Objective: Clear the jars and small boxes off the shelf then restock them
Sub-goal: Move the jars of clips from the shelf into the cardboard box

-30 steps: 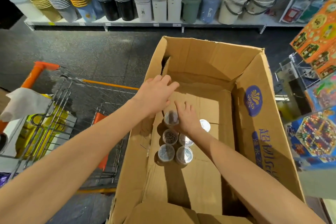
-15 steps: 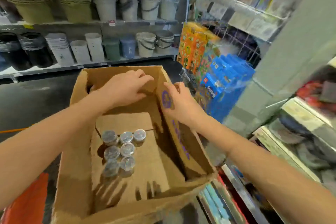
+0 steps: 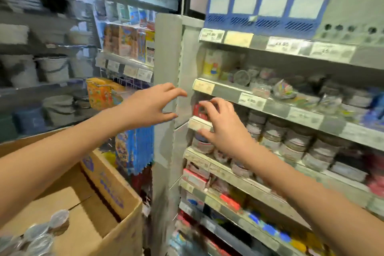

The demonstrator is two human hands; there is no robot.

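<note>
Fingers (image 3: 209,103) of your right hand (image 3: 225,124) are clawed wide around a small red box (image 3: 198,110) at the left end of the shelf (image 3: 207,164). The jars (image 3: 274,133) are lined up off to its right, so that hand's way nearer than your left hand (image 3: 149,106), which hangs spread and empty out by the shelf post (image 3: 166,68). Everything's smeared with blur, so you can't tell if you're actually pinching the box or just touching it, and your palm hides the closest jars.
</note>
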